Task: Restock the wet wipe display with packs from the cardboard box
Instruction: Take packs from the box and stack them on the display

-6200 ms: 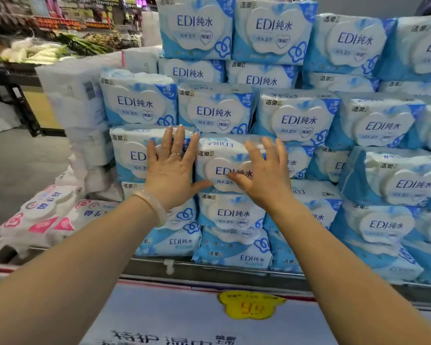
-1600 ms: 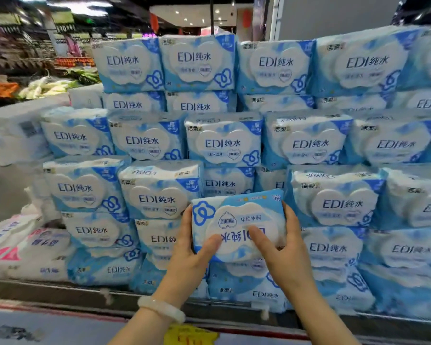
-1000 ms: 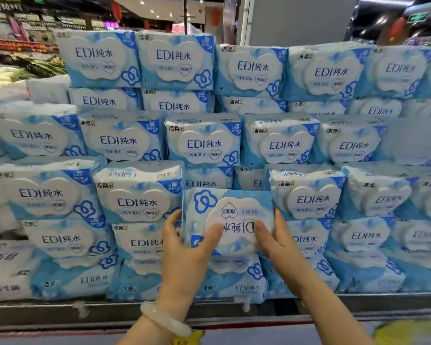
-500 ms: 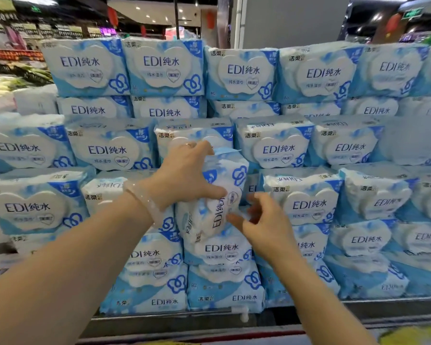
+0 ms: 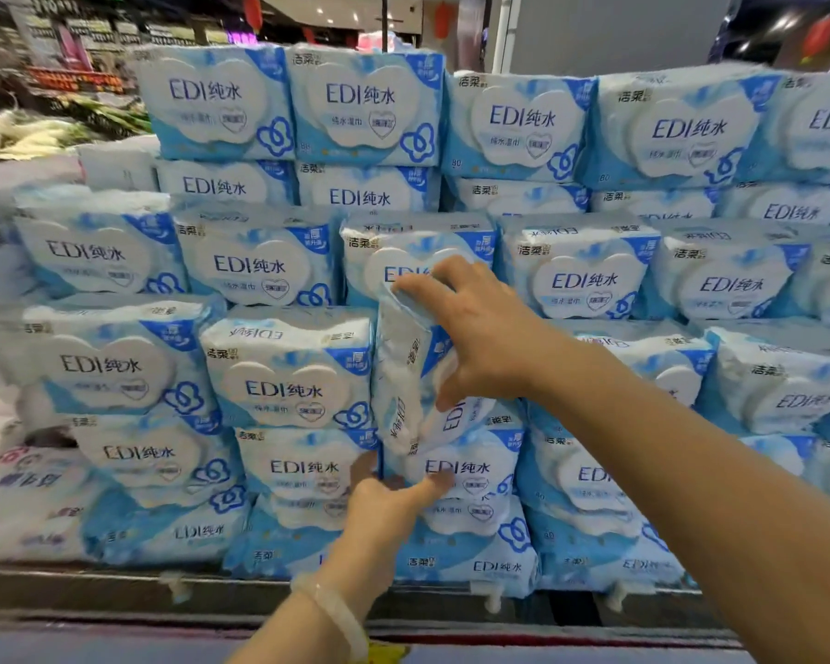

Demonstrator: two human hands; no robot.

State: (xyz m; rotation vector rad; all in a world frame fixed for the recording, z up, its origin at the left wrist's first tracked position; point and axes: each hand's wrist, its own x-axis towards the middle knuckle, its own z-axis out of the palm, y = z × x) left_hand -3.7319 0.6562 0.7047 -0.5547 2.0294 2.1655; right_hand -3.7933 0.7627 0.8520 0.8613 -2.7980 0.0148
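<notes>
Wet wipe packs (image 5: 286, 376), stacked display: front label "EDI纯水"; brand "洁柔" at top left corner; "80" at lower left of some.

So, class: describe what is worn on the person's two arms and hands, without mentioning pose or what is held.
Both forearms are bare, no sleeves in view. The left wrist carries a pale, translucent bangle. The right hand and its wrist show no watch or bracelet; no gloves on either hand.

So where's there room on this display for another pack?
Mostly crowded: packs butt together across every row. The one gap is the slot the edge-on pack, in the right hand, is filling. Bare room: the narrow ledge below, and atop the top row.
</notes>
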